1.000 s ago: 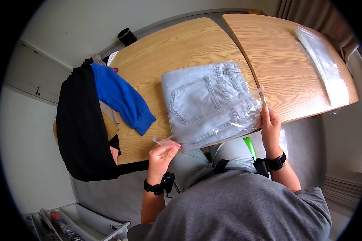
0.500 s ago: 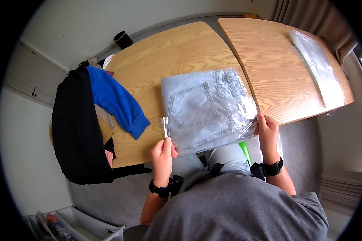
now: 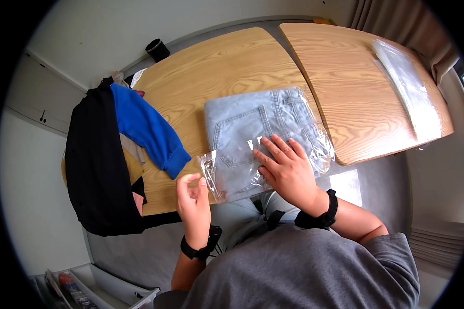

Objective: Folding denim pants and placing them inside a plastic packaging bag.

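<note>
Folded light-blue jeans [image 3: 242, 123] lie in a clear plastic bag [image 3: 322, 154] near the table's front edge, a back pocket facing up. My right hand [image 3: 291, 172] rests on the bag over the jeans, palm down with fingers spread. At the bag's left end, where loose film sticks out, my left hand [image 3: 193, 203] is curled, with thumb and forefinger tips close together at the film's edge. Its other fingers are bent and partly hidden.
A black garment [image 3: 98, 159] and a blue sleeve [image 3: 149, 129] hang over the table's left side. On the second table [image 3: 340, 87] lies a stack of clear plastic bags [image 3: 410, 87]. A black bin [image 3: 158, 50] stands behind. White trays [image 3: 108, 288] sit at lower left.
My right hand has left the bag's right edge and moved left, now flat on top. My left hand has shifted slightly left, and the film at that end now spreads outward.
</note>
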Motion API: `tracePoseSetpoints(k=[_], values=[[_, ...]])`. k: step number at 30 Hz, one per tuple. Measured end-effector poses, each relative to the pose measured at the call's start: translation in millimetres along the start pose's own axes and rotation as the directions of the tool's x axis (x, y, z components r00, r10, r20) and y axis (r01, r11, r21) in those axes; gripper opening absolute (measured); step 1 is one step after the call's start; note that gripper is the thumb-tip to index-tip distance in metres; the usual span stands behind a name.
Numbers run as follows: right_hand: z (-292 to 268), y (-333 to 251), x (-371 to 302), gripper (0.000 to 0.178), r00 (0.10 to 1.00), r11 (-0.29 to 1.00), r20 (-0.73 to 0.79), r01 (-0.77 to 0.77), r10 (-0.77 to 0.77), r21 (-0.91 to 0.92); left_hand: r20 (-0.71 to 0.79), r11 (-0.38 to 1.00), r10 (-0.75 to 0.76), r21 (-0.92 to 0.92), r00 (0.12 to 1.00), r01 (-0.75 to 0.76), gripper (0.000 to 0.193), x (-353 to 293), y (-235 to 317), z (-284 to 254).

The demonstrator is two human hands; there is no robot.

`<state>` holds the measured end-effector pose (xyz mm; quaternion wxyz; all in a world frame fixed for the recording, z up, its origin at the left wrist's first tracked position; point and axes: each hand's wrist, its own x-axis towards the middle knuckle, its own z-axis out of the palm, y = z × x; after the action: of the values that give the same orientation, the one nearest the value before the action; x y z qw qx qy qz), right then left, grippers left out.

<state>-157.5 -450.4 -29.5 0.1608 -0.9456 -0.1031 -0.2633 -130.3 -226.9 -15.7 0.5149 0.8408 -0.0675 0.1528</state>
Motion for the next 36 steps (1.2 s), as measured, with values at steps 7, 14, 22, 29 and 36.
tracePoseSetpoints(k=[7, 14, 22, 29, 36], values=[[-5.1, 8.3, 1.4, 0.033, 1.0, 1.0, -0.014, 0.001, -0.001, -0.018, 0.796, 0.537, 0.367, 0.241, 0.481, -0.808, 0.056, 36.2, 38.2, 32.9], [-11.1, 43.4, -3.6, 0.034, 0.994, 0.999, 0.102, -0.026, 0.03, -0.043, 0.846, 0.535, 0.335, 0.193, 0.416, -0.823, 0.06, 50.0, 10.4, 39.2], [-9.4, 48.4, 3.8, 0.031, 0.986, 0.996, 0.147, -0.081, 0.074, 0.041, 0.869, 0.602, 0.274, 0.178, 0.411, -0.778, 0.057, 57.5, 10.1, 43.9], [-9.5, 48.1, 5.1, 0.03, 0.988, 0.997, 0.141, -0.066, 0.061, 0.032, 0.882, 0.615, 0.263, 0.16, 0.392, -0.772, 0.056, 59.4, 7.9, 43.7], [-21.5, 52.8, 11.4, 0.049, 0.98, 0.994, 0.196, -0.017, 0.038, -0.106, 0.875, 0.405, 0.353, 0.176, 0.33, -0.897, 0.081, 83.6, 25.8, 45.8]])
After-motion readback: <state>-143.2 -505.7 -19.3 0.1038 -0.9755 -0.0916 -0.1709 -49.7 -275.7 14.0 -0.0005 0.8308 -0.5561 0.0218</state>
